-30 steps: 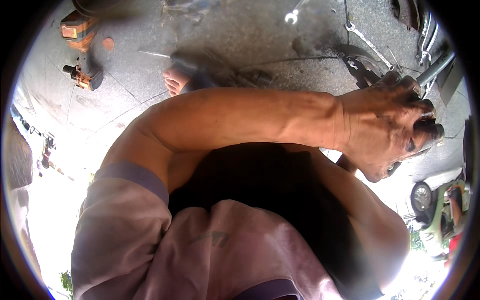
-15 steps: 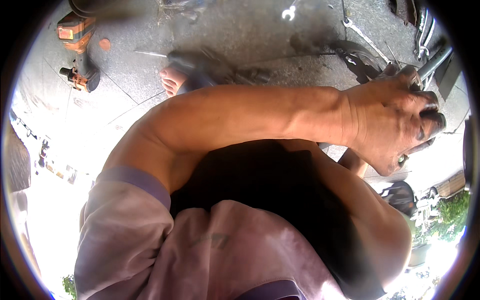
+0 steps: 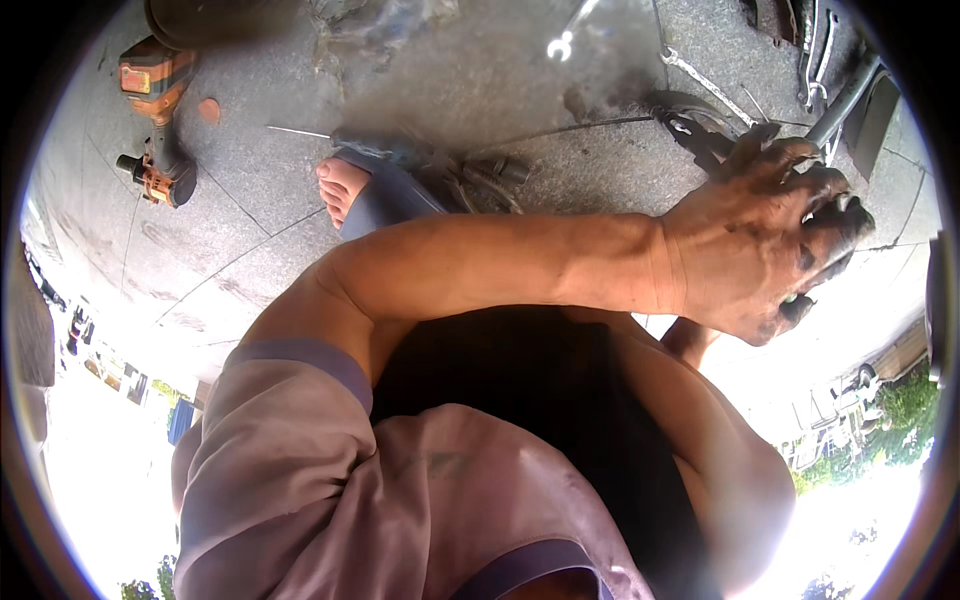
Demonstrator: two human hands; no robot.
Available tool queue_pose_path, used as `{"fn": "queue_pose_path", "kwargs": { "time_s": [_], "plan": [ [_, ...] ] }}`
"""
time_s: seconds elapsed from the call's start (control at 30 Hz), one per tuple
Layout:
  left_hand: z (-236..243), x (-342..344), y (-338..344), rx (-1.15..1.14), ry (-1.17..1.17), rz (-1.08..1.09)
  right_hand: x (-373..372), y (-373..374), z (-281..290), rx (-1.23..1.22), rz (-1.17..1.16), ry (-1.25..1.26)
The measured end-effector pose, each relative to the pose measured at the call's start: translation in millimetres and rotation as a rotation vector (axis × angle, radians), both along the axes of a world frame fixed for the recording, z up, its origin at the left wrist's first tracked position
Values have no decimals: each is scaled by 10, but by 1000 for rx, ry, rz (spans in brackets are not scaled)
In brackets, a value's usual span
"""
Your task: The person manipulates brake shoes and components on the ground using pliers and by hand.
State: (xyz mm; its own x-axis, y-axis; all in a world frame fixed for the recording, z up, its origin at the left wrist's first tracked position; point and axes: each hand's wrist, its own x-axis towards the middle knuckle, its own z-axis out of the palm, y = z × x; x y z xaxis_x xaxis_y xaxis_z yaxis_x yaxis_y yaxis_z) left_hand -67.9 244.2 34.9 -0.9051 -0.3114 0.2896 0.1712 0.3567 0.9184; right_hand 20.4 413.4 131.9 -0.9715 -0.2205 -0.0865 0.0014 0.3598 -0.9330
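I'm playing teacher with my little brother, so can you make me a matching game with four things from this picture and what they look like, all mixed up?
Things:
1. Cordless power tool
2. Left hand
3. Shirt sleeve
4. Wrench nearest the hand

Looks:
A. Pinkish with a purple edge
B. Silver-coloured metal
C. Orange and black, at the left of the picture
D. Smudged with black, at the right of the picture

Right pairs: 1-C, 2-D, 3-A, 4-B
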Motion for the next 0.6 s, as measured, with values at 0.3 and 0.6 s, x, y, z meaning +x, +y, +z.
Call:
{"fn": "queue_pose_path", "kwargs": {
  "time_s": [0.3, 0.6],
  "plan": [
    [71, 97, 211, 221, 107, 153, 148, 126, 52, -7, -12, 11],
    [129, 63, 293, 132, 119, 226, 231, 156, 84, -8, -9, 17]
  ]
}}
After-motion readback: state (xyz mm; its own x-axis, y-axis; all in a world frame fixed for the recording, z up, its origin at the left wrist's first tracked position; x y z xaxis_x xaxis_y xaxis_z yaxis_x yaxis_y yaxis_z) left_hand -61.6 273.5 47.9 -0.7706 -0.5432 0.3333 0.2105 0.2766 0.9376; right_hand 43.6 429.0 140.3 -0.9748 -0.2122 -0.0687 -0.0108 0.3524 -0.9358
